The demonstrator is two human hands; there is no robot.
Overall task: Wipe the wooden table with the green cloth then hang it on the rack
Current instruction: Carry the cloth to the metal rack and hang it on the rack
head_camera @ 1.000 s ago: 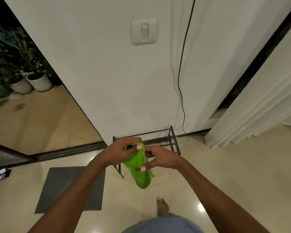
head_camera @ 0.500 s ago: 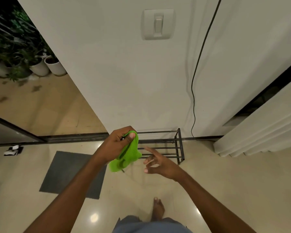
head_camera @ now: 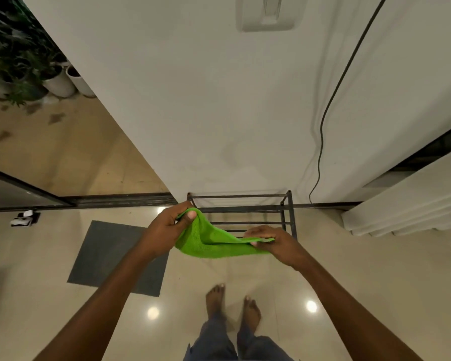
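Note:
The green cloth (head_camera: 214,243) is stretched out between my two hands, just in front of and above the low black metal rack (head_camera: 245,209) that stands against the white wall. My left hand (head_camera: 167,227) pinches the cloth's left end between thumb and fingers. My right hand (head_camera: 274,242) pinches its right end, near the rack's right post. The cloth sags in the middle and does not touch the rack's bars. The wooden table is out of view.
A grey floor mat (head_camera: 115,256) lies to the left of the rack. A black cable (head_camera: 323,121) hangs down the wall to the right. White curtains (head_camera: 407,204) are at the right, potted plants (head_camera: 36,74) beyond the doorway at left. My bare feet (head_camera: 232,303) stand on glossy tile.
My right hand, empty half a second ago, has taken the cloth's free end. The cloth went from a bunch hanging in my left hand to being spread wide. I have stepped closer to the rack.

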